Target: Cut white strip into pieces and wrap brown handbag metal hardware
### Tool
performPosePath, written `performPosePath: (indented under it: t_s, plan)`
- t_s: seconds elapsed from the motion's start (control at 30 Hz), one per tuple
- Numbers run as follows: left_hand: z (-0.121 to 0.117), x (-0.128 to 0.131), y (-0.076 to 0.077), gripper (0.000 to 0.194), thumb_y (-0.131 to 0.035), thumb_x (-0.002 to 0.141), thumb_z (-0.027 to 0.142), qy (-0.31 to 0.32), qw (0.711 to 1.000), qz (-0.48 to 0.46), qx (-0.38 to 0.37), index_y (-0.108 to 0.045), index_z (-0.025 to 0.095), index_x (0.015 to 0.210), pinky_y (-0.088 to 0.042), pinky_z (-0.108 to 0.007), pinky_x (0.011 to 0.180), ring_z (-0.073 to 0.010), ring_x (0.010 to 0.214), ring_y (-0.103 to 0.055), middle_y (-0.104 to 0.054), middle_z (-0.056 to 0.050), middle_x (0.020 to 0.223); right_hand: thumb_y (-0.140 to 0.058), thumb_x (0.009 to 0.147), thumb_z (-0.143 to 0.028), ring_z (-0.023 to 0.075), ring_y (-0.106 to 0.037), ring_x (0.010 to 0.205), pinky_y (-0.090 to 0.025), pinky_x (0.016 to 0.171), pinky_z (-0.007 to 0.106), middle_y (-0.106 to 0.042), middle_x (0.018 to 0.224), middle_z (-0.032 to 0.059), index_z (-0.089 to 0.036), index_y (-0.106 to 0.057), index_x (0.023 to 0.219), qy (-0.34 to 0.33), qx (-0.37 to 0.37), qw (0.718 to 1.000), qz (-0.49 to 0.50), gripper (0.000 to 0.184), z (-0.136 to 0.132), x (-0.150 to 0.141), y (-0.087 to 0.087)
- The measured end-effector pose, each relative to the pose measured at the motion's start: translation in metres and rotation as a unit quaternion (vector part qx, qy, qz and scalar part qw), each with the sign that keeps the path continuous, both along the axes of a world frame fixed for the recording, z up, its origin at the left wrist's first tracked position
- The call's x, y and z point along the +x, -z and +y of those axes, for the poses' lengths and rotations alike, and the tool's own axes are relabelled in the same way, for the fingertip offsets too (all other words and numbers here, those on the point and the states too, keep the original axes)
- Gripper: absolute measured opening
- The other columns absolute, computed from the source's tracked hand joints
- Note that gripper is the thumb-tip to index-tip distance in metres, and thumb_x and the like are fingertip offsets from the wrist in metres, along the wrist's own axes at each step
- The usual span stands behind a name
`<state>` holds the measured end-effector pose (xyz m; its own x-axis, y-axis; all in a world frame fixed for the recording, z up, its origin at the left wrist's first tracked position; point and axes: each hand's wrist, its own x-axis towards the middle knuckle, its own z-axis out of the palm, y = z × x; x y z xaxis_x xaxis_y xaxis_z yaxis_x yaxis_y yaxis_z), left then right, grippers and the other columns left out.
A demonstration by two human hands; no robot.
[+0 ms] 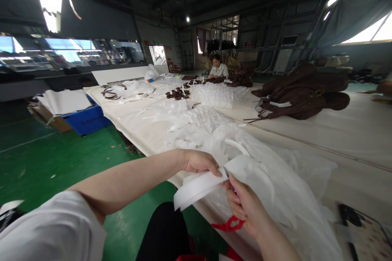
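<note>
White strip [199,189]: left hand [200,162] pinches its end, right hand [243,204] closes fingers round a cutter [233,187] — likely trimming, needing steadiness next.

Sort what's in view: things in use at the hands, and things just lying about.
In use:
White strip, pinched by the left hand
Slim tool, gripped in the right hand
Red loop, hanging below that hand

Lying about:
Brown pile on the table
Blue crate
Phone, lower right

Left hand [202,162] gripping white strip [199,189], right hand [245,204] holding small tool [233,186], brown fabric [301,94] on table [364,130]
</note>
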<state>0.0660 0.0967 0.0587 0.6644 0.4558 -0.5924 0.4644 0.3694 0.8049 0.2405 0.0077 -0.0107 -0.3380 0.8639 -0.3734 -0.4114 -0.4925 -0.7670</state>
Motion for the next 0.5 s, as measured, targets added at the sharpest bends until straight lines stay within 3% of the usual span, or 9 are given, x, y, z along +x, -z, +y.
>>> performPosePath:
  t_s: [0.13,0.5]
  plan:
    - [0.001,0.0018,0.0032,0.021,-0.075,0.064,0.032,0.032,0.999,0.007,0.009,-0.075,0.016,0.077,-0.049,-0.026,0.076,-0.0178,0.078,-0.066,-0.074,-0.003,0.083,-0.072,0.063,-0.069,-0.0007,-0.014,0.029,-0.006,0.031,0.017,-0.028,0.041,-0.0141,-0.017,-0.054,0.068,-0.005,-0.012,1.0,-0.017,0.055,0.0028,-0.0007,-0.0011]
    - [0.0008,0.0023,0.0106,0.018,-0.073,0.063,0.03,0.004,0.999,0.027,0.027,-0.074,0.015,0.073,-0.045,-0.025,0.06,-0.015,0.061,-0.061,-0.071,-0.002,0.07,-0.07,0.062,-0.071,0.0009,-0.012,0.031,-0.005,0.031,0.018,-0.025,0.041,-0.0141,-0.019,-0.05,0.064,0.023,-0.011,1.0,-0.017,0.055,0.0017,-0.0083,0.0086]
